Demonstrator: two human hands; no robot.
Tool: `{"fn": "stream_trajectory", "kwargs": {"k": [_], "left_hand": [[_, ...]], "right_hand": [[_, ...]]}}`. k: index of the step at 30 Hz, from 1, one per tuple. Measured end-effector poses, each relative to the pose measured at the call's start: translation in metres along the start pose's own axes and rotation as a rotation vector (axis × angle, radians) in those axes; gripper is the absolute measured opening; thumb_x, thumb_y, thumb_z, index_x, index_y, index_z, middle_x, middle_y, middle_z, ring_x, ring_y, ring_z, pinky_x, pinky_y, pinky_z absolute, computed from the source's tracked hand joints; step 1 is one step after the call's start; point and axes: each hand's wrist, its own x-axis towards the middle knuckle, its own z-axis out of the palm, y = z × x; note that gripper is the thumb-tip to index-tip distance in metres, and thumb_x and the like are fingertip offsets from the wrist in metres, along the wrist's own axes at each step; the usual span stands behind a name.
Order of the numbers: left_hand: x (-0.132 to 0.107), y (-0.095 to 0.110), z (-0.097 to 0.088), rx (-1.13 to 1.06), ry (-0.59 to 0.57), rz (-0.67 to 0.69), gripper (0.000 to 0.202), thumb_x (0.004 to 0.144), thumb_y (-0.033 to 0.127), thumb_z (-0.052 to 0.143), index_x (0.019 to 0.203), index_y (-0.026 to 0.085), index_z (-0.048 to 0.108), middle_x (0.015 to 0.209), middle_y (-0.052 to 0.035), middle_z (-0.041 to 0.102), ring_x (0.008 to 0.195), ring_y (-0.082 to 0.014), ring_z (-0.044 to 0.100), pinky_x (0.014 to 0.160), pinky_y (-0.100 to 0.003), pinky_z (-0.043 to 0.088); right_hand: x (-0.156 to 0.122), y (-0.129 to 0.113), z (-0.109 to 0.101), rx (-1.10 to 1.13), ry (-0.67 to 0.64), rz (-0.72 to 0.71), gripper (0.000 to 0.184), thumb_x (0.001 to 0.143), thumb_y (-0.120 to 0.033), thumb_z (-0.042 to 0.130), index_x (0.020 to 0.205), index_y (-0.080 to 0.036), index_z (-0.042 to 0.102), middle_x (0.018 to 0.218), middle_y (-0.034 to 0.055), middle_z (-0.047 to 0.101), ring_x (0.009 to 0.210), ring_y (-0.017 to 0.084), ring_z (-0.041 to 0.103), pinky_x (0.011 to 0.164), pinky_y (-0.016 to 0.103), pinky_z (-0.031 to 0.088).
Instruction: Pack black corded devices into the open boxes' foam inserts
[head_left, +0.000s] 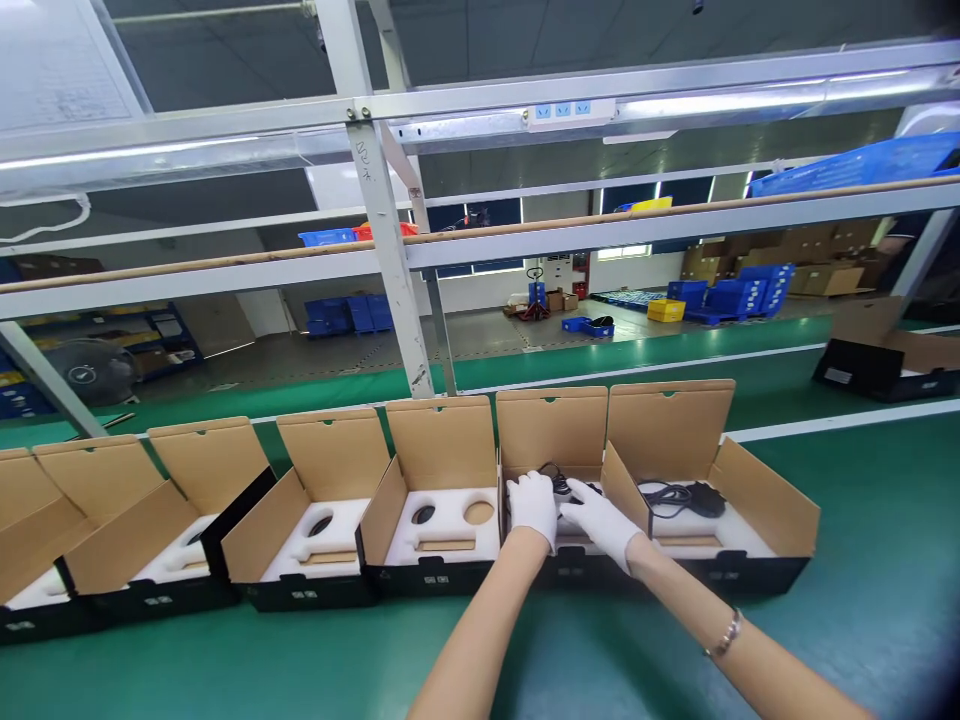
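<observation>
Both my hands, in white gloves, reach into an open cardboard box (551, 425), black outside and brown inside. Curled downward on its left side, my left hand (534, 508) is closed at a black cable (556, 478). My right hand (604, 520) comes in from the right, its fingers bent at the same cable and dark parts beside it. The fingertips and much of the box's contents are partly hidden. In the neighbouring box (671, 425) on the right, a black device (705, 500) with a coiled cable lies on white foam.
Several similar open boxes stand in a row to the left, including one with a foam insert (442, 505) with round cutouts. They rest on a green surface (337, 660). A metal frame post (390, 250) rises behind them. Another open box (862, 370) stands far right.
</observation>
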Motion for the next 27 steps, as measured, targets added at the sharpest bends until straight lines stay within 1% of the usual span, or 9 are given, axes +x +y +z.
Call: {"fn": "stream_trajectory", "kwargs": {"k": [4, 9, 11, 13, 15, 18, 20, 23, 27], "left_hand": [[0.006, -0.001, 0.000, 0.020, -0.067, 0.076, 0.023, 0.098, 0.028, 0.064, 0.117, 0.016, 0.064, 0.118, -0.0080, 0.065, 0.112, -0.0260, 0.062, 0.098, -0.048, 0.054], [0.015, 0.002, 0.002, 0.112, -0.063, -0.018, 0.019, 0.100, 0.028, 0.059, 0.112, 0.015, 0.066, 0.111, -0.0080, 0.067, 0.104, -0.0245, 0.065, 0.093, -0.047, 0.056], [0.017, 0.003, 0.004, 0.150, -0.049, -0.036, 0.017, 0.100, 0.023, 0.057, 0.110, 0.013, 0.067, 0.109, -0.0085, 0.068, 0.100, -0.0237, 0.066, 0.087, -0.042, 0.056], [0.016, 0.003, 0.008, 0.182, -0.025, -0.012, 0.018, 0.099, 0.014, 0.051, 0.107, 0.012, 0.068, 0.106, -0.0098, 0.068, 0.098, -0.0246, 0.066, 0.083, -0.040, 0.055], [0.014, 0.001, 0.012, 0.215, 0.005, 0.031, 0.029, 0.096, 0.004, 0.044, 0.109, 0.011, 0.069, 0.108, -0.0138, 0.068, 0.101, -0.0283, 0.066, 0.083, -0.040, 0.052], [0.010, -0.002, 0.019, 0.269, 0.040, 0.072, 0.042, 0.092, -0.002, 0.036, 0.116, 0.009, 0.069, 0.111, -0.0201, 0.066, 0.104, -0.0329, 0.064, 0.081, -0.040, 0.050], [0.008, -0.002, 0.022, 0.302, 0.055, 0.081, 0.043, 0.091, -0.002, 0.036, 0.118, 0.009, 0.068, 0.111, -0.0207, 0.066, 0.104, -0.0336, 0.064, 0.081, -0.040, 0.049], [0.010, -0.001, 0.025, 0.343, 0.072, 0.084, 0.042, 0.091, 0.000, 0.038, 0.118, 0.011, 0.069, 0.110, -0.0194, 0.065, 0.103, -0.0331, 0.064, 0.081, -0.039, 0.048], [0.012, 0.000, 0.027, 0.364, 0.075, 0.078, 0.047, 0.090, -0.002, 0.036, 0.118, 0.014, 0.070, 0.111, -0.0175, 0.066, 0.103, -0.0315, 0.064, 0.082, -0.039, 0.049]], "right_hand": [[-0.053, -0.019, -0.037, -0.245, 0.068, -0.135, 0.044, 0.087, -0.031, 0.057, 0.129, -0.022, 0.066, 0.134, 0.0074, 0.067, 0.126, 0.028, 0.060, 0.119, 0.049, 0.039], [-0.109, 0.004, -0.101, -0.834, 0.441, -0.591, 0.036, 0.103, -0.028, 0.037, 0.120, -0.025, 0.069, 0.122, 0.0015, 0.074, 0.111, 0.021, 0.070, 0.101, 0.034, 0.056], [-0.121, 0.026, -0.122, -1.045, 0.503, -0.491, 0.036, 0.103, -0.028, 0.039, 0.126, -0.025, 0.067, 0.123, 0.0010, 0.073, 0.100, 0.023, 0.074, 0.086, 0.038, 0.061], [-0.127, 0.047, -0.133, -1.174, 0.469, -0.207, 0.039, 0.100, -0.035, 0.051, 0.135, -0.023, 0.063, 0.120, 0.0042, 0.075, 0.085, 0.028, 0.076, 0.069, 0.042, 0.063], [-0.126, 0.064, -0.138, -1.172, 0.414, 0.005, 0.051, 0.094, -0.037, 0.063, 0.141, -0.020, 0.057, 0.121, 0.0080, 0.074, 0.085, 0.031, 0.076, 0.071, 0.044, 0.062], [-0.107, 0.078, -0.141, -1.014, 0.403, 0.107, 0.052, 0.090, -0.028, 0.066, 0.140, -0.022, 0.055, 0.132, 0.0093, 0.068, 0.103, 0.032, 0.072, 0.087, 0.045, 0.059], [-0.078, 0.079, -0.148, -0.933, 0.405, 0.136, 0.044, 0.089, -0.026, 0.067, 0.132, -0.022, 0.057, 0.132, 0.0099, 0.067, 0.102, 0.033, 0.072, 0.087, 0.046, 0.058], [-0.012, 0.073, -0.162, -0.902, 0.367, 0.102, 0.034, 0.089, -0.030, 0.069, 0.121, -0.021, 0.061, 0.131, 0.0116, 0.065, 0.106, 0.033, 0.069, 0.088, 0.044, 0.057], [0.091, 0.058, -0.174, -0.879, 0.315, -0.001, 0.060, 0.091, -0.023, 0.069, 0.146, -0.020, 0.046, 0.157, 0.0132, 0.042, 0.131, 0.029, 0.054, 0.110, 0.042, 0.046]]}}
